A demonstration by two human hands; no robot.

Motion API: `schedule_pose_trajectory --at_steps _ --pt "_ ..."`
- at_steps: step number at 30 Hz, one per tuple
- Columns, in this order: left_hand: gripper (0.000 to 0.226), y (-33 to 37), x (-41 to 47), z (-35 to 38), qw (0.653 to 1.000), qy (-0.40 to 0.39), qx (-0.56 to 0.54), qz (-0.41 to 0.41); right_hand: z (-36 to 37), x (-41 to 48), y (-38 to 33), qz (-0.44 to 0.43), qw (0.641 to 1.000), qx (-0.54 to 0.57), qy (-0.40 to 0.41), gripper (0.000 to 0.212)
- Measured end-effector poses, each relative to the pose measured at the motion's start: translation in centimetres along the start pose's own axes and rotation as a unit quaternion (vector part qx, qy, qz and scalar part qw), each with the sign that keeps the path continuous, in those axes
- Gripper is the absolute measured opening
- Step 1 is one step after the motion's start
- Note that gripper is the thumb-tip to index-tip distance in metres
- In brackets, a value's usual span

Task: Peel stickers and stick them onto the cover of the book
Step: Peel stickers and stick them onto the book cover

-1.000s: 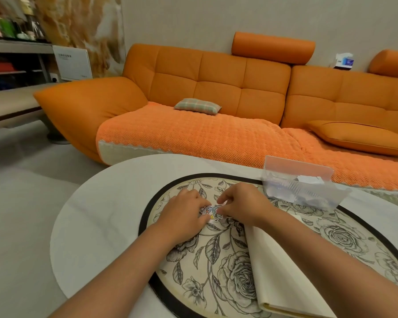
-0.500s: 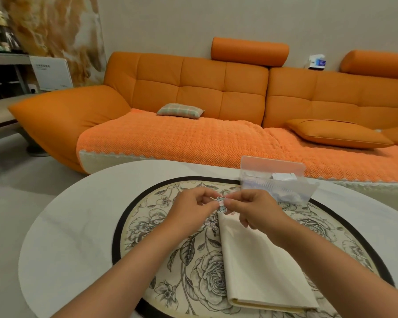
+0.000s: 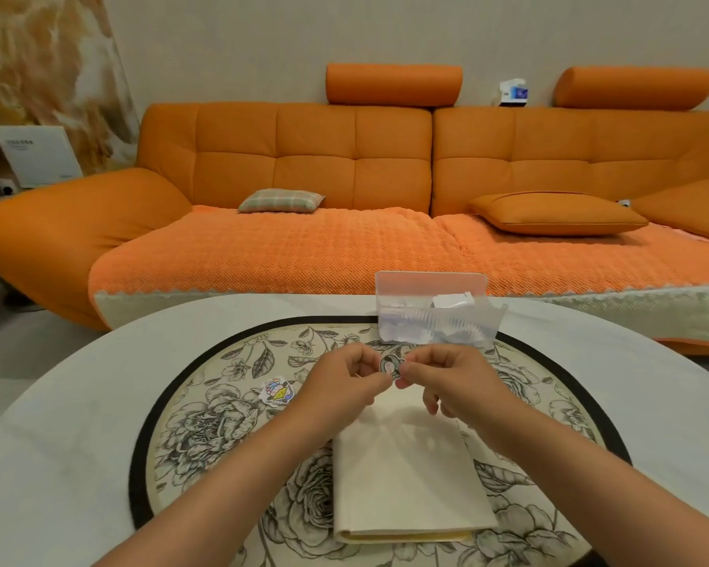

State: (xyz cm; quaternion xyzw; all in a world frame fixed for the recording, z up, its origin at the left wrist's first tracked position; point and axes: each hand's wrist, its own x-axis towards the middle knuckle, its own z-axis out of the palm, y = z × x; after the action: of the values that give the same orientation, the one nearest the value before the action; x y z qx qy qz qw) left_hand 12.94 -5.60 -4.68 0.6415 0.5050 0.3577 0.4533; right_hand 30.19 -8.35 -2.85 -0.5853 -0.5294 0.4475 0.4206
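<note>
book [image 3: 406, 476]: flat on bench [image 3: 78, 403], long axis running away from me.
left grip [image 3: 344, 378]: pinching sticker [image 3: 390, 367] by its left edge.
right grip [image 3: 447, 382]: pinching its right edge.
sticker: I see it upright, facing me, above book's far end.

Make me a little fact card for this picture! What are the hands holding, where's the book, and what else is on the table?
Left hand: pinches the small cartoon sticker
Right hand: pinches the same sticker's other side
Cream rectangular book: closed, flat on the round flower-patterned mat, below the hands; no sticker visible on its cover
Colourful loose sticker: on the mat, left of the book
Clear plastic box: beyond the hands
Background: orange sofa
</note>
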Motion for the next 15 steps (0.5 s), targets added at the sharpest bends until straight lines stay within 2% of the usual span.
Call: schedule_pose_trajectory --at_steps 4,9,15 --pt "0.001 0.1 -0.3 0.6 1.000 0.020 0.011 0.019 -0.3 0.2 0.3 -0.012 1.000 -0.009 -0.007 0.005" --pt "0.007 -0.2 -0.2 1.1 0.997 0.049 0.047 0.031 -0.3 0.4 1.0 -0.037 0.998 -0.043 0.006 0.006" --pt "0.007 -0.2 -0.1 1.6 0.995 0.040 0.080 0.034 -0.5 0.7 1.9 -0.112 0.978 -0.171 0.048 0.013"
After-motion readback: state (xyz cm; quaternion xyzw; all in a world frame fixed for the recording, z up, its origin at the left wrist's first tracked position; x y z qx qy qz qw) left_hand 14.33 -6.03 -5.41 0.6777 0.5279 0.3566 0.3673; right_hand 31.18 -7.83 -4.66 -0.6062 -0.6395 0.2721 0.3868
